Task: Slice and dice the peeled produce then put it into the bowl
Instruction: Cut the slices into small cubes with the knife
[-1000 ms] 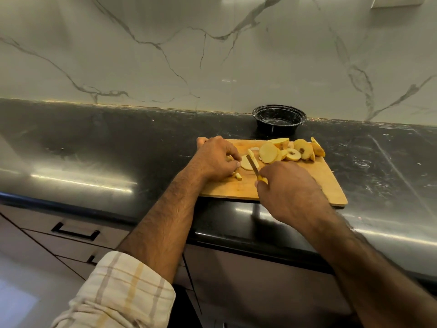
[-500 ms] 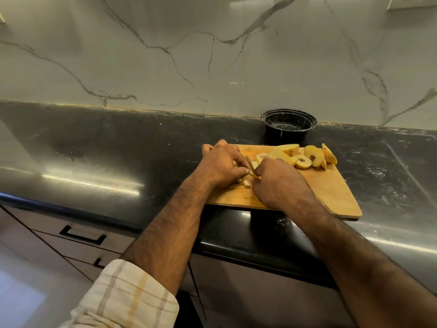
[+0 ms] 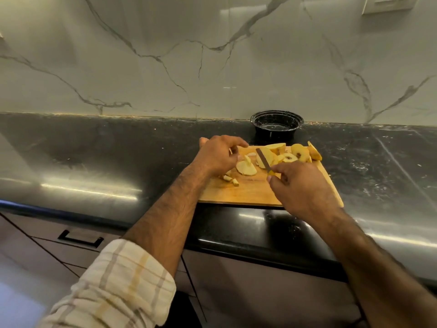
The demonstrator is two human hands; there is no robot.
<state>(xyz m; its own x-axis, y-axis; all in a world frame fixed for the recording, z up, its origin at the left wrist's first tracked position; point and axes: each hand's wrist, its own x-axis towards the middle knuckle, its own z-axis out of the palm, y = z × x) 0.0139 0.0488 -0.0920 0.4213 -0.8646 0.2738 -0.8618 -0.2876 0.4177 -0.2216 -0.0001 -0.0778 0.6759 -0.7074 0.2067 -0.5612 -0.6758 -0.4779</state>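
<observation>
Two hands over slices (image 3: 247, 168): right hand (image 3: 305, 188) grips knife (image 3: 263, 160), left hand (image 3: 218, 155) curled, contents unclear.

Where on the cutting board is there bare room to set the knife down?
The near strip of the cutting board, between its front edge and the diced bits, lies bare. The far right corner is crowded with slices; the middle holds the flat slice, the knife and both hands.
</observation>
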